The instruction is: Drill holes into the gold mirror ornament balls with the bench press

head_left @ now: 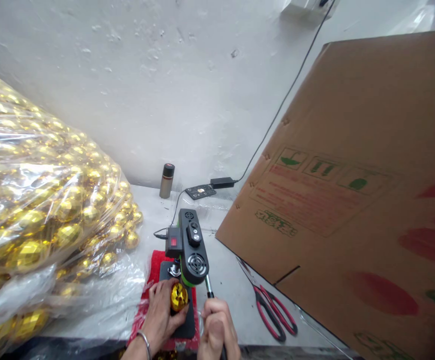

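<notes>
A small tabletop machine [197, 237] with a dark, grille-marked head and a green lower edge stands on a black base plate [185, 327]. My left hand [160, 307], with a bracelet at the wrist, has its thumb and fingers around a shiny gold ball [179, 296] over that base, just below the machine's head. On the right side, my right hand [219, 327] is closed in a fist around the dark grip of a metal lever [209, 286]. Most of the grip is hidden by my fingers. Under the base lies a red cloth [155, 267], partly beneath clear plastic.
A big clear plastic bag of gold faceted balls [67, 207] fills the left side. At right a large cardboard box [337, 190] leans over red-handled scissors [273, 310]. Behind stand a bottle [167, 181], a dark patterned item [201, 191] and a power adapter [222, 182] with its cable.
</notes>
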The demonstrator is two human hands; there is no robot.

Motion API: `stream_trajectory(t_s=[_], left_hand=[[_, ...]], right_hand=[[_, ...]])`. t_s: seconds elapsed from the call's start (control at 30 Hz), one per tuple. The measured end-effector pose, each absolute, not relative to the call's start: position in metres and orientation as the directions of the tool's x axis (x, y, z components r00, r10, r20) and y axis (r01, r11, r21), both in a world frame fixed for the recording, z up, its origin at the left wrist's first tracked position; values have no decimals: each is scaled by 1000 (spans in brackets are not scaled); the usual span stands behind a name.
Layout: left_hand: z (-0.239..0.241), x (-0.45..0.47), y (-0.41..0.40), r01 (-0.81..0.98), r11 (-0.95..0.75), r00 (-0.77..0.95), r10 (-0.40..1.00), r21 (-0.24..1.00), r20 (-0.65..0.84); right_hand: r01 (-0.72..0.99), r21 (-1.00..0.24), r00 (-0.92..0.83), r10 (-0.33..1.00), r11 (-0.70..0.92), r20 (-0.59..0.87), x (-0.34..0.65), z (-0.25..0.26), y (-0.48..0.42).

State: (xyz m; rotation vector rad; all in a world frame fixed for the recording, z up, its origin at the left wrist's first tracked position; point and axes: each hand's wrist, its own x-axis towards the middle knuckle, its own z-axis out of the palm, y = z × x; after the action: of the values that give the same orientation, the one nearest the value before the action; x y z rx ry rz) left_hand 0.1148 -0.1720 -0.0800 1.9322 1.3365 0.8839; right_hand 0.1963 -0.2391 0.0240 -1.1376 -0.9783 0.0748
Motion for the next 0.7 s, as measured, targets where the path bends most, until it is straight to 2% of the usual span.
stream_trajectory(t_s=[0.7], left_hand=[[-84, 116, -170, 574, -317, 280, 942, 755, 183]], right_hand=[[534, -649, 531, 382, 542, 756, 206, 5, -225]])
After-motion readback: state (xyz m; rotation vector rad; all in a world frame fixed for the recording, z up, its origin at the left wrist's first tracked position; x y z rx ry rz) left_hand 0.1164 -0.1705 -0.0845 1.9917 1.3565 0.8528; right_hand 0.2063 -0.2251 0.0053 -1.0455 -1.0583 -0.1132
